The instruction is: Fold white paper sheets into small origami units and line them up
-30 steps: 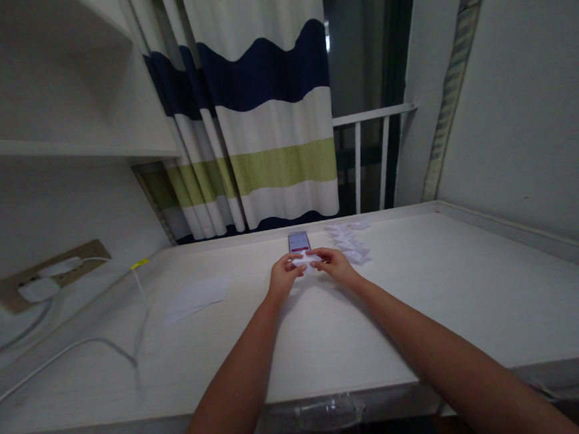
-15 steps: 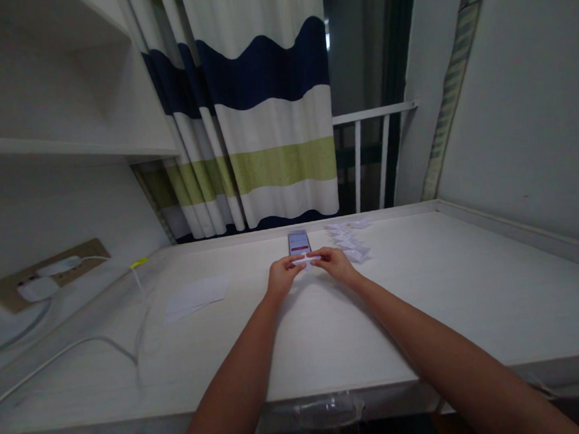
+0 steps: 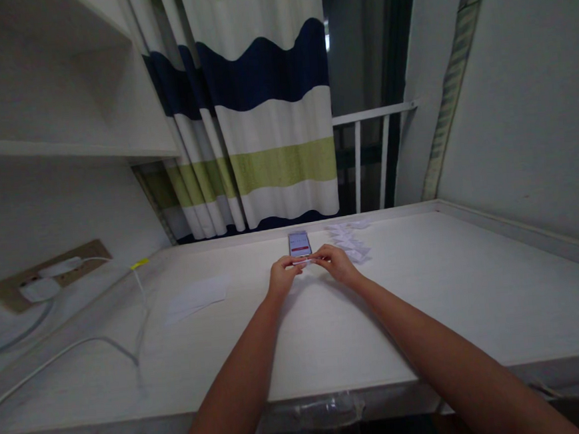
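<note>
A small piece of white folded paper (image 3: 303,261) is pinched between my two hands over the desk. My left hand (image 3: 281,275) grips its left side with thumb and fingers closed. On its right side, my right hand (image 3: 334,262) holds it in a similar pinch. The folds themselves are too small to make out. Just behind my fingers lies a phone (image 3: 299,243) with its screen lit. To the right of the phone, several folded white paper pieces (image 3: 349,242) lie in a loose pile.
White paper sheets (image 3: 196,298) lie flat on the left part of the white desk (image 3: 340,347). A white cable (image 3: 93,339) runs along the left edge from plugs at a wall socket (image 3: 51,276). A striped curtain (image 3: 272,125) hangs behind the desk.
My right fingers have shifted slightly on the paper, and less of its white surface shows between my hands. The phone and the paper pile have stayed in place.
</note>
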Demonstrator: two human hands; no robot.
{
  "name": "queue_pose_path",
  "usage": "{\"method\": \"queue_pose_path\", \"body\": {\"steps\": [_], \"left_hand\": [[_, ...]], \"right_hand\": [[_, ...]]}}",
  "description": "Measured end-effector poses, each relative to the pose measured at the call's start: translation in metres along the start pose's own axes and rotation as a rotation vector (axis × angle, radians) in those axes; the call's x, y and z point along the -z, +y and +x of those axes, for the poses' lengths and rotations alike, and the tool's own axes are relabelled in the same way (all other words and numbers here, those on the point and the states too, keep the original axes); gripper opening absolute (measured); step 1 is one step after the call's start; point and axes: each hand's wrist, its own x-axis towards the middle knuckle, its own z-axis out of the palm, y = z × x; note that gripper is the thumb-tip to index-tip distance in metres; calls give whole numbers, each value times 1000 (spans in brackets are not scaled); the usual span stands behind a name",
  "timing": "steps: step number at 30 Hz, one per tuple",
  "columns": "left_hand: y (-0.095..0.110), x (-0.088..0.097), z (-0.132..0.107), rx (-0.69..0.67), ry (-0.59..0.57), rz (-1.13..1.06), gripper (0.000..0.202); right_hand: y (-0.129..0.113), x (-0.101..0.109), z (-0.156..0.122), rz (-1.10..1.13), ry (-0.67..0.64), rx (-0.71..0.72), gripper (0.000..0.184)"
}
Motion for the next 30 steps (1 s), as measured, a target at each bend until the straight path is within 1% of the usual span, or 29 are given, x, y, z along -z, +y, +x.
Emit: {"method": "queue_pose_path", "body": {"steps": [2,3,5,7,10,12,15,18,21,25,30], "left_hand": [[0,1,0,-58,43,62,19],[0,2,0,-85,47,93,17],[1,3,1,-99,12,128,15],[1,4,1,-61,-23,127,14],[3,4,0,40,-23,98,16],[3,4,0,95,-47,45,19],[3,4,-1,148,-83,-69,22],[3,3,-1,164,-81,-136,24],[3,2,-1,157,-76,-160,29],[6,1,-3,167,-112,-198,32],[7,2,-3,187,-140,-244,31]], "right_hand": [[0,-1,0,16,31,9,14],[0,-1,0,28,43,12,13],[0,-1,0,52,44,9,13],[1,1,0,73,21,-22,13],[4,4,0,111,-23,-95,15],[7,6,1,119,-56,-128,15],[9,7,0,78,-99,-127,14],[6,9,0,-4,-113,-93,16],[1,11,0,-55,-95,-62,16],[-1,12,-1,-4,-60,-26,13],[8,9,0,89,-41,-46,12]]}}
